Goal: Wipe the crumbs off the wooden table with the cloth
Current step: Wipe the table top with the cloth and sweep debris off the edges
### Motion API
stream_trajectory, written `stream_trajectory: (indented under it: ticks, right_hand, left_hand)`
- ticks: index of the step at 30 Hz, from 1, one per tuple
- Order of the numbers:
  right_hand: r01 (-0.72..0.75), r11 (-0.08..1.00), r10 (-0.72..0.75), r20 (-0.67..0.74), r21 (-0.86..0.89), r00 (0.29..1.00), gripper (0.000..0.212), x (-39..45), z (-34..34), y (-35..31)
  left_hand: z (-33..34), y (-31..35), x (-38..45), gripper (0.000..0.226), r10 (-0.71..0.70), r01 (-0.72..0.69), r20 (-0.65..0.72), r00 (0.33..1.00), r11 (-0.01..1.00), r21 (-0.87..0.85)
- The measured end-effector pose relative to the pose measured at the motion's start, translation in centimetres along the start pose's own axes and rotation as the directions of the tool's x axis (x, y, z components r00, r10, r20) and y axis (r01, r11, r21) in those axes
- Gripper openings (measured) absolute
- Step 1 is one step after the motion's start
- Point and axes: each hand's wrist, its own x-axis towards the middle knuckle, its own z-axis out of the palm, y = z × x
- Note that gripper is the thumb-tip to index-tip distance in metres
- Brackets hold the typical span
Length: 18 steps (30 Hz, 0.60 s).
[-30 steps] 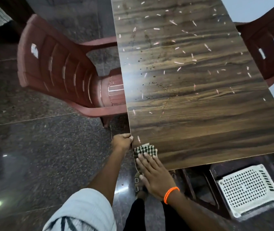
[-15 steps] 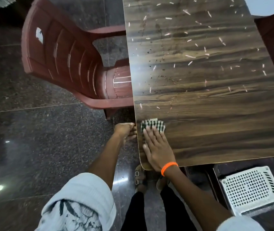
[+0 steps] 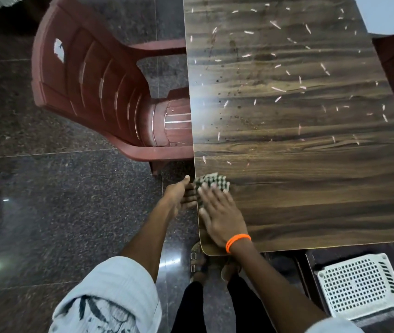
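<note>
Checked cloth [image 3: 211,181] under right hand [image 3: 220,213].

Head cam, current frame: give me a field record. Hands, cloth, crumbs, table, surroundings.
right hand: flat, palm down, pressing the cloth at the table's near left corner
left hand: open, just off the table's left edge, beside the cloth
cloth: checked, bunched under the right fingertips
crumbs: pale flecks scattered over the middle and far part
table: dark wood grain, near strip looks crumb-free
wristband: orange, right wrist
chair: red-brown plastic, tucked at the left side
</note>
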Motion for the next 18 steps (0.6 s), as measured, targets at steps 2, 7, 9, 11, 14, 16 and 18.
stream_trajectory:
  ticks: [2,7,9,11,14,16,18]
  right_hand:
    - [-0.14,0.99,0.14,-0.042,0.006,0.989,0.06,2.9,-1.7,2.7]
    - [-0.497,0.863,0.506,-0.118,0.093,0.855,0.064,3.1,-3.7,8.5]
    - [-0.547,0.83,0.558,-0.133,0.11,0.819,0.066,2.9,-3.4,6.9]
    - [-0.462,0.883,0.47,-0.123,0.087,0.874,0.065,3.3,-2.6,4.0]
    - [-0.116,0.993,0.117,-0.055,0.017,0.992,0.063,4.9,-1.6,0.5]
    - [0.05,0.999,-0.05,-0.022,-0.012,0.998,0.061,7.1,-2.1,0.5]
    - [0.097,0.994,-0.097,-0.009,-0.046,0.995,0.06,9.5,-3.0,2.8]
  left_hand:
    - [0.3,0.2,0.1,0.033,0.009,-0.009,0.006,1.0,1.0,-0.013]
    - [1.5,1.2,0.1,0.012,0.085,-0.085,-0.008,0.996,0.995,-0.046]
    - [1.8,1.6,0.3,0.01,0.109,-0.111,-0.033,0.993,0.993,-0.042]
    - [1.8,1.8,0.5,0.013,0.101,-0.102,-0.029,0.994,0.993,-0.055]
    - [1.4,1.8,0.8,0.018,0.073,-0.073,-0.009,0.997,0.996,-0.051]
    - [1.2,2.2,1.1,0.018,0.07,-0.071,-0.009,0.997,0.995,-0.07]
    - [1.4,2.9,1.8,0.019,0.074,-0.075,-0.015,0.997,0.995,-0.062]
